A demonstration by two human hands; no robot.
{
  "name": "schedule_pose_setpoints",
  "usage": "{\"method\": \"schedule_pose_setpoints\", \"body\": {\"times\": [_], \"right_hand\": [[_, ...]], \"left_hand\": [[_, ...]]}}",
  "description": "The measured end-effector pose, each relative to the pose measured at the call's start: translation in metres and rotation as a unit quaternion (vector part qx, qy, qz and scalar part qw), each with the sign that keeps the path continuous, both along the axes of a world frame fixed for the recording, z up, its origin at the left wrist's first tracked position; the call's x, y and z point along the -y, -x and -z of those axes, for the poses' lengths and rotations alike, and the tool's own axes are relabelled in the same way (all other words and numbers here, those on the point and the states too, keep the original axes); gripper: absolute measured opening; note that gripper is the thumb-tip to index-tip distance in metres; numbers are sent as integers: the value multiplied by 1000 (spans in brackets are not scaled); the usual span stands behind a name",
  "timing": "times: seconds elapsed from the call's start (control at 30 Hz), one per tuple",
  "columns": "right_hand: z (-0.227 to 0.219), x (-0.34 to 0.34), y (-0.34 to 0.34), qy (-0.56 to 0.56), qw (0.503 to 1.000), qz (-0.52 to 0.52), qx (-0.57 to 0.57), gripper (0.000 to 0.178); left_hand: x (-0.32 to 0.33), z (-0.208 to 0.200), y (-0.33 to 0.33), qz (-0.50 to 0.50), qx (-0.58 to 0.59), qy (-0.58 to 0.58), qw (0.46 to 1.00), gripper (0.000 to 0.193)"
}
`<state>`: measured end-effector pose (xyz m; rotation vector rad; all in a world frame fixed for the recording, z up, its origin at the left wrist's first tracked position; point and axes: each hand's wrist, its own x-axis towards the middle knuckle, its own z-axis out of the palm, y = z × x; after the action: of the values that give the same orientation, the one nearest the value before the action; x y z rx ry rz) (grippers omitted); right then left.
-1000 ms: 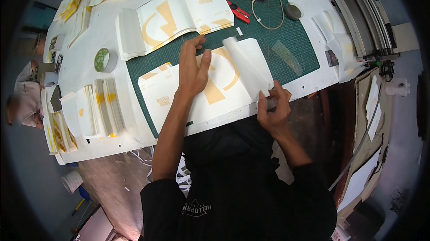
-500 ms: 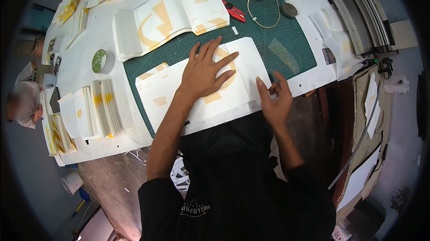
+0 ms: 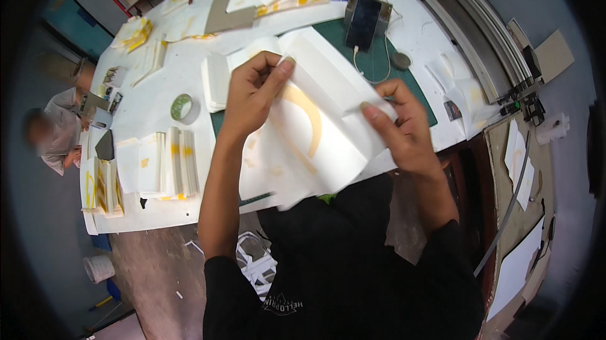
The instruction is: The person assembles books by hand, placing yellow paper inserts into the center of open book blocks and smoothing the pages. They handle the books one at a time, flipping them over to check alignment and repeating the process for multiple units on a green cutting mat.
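Observation:
A creased white paper sheet (image 3: 341,150) with pale orange print is lifted off the table in front of me, its lower part blurred by motion. My left hand (image 3: 255,97) pinches its upper left edge between thumb and fingers. At the right end, my right hand (image 3: 409,128) grips the same sheet, thumb on top. Beneath it lies a green cutting mat (image 3: 424,101), largely covered. Behind my left hand, a stack of folded printed sheets (image 3: 216,81) shows only in part.
A green tape roll (image 3: 182,107) and bundles of folded sheets (image 3: 165,162) stand to the left. A phone (image 3: 363,24) with a white cable and a round grey object (image 3: 400,61) sit beyond the mat. Long metal rails (image 3: 470,30) border the right side. Another person (image 3: 61,125) is at far left.
Both hands have raised the sheet, which lay flat on the mat. My left hand went from lying spread on it to pinching its edge; my right hand has taken its right end.

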<state>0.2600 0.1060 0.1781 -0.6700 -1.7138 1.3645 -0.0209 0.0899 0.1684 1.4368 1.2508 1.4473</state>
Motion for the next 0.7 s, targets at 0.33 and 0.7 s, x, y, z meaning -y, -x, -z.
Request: {"method": "schedule_pose_setpoints", "body": {"times": [0.33, 0.7], "right_hand": [[-104, 12, 12, -92, 979, -71, -167, 19], [-153, 29, 4, -101, 963, -124, -214, 21]], "left_hand": [[105, -151, -27, -58, -40, -234, 970, 34], [161, -187, -52, -86, -57, -205, 973, 55]]}}
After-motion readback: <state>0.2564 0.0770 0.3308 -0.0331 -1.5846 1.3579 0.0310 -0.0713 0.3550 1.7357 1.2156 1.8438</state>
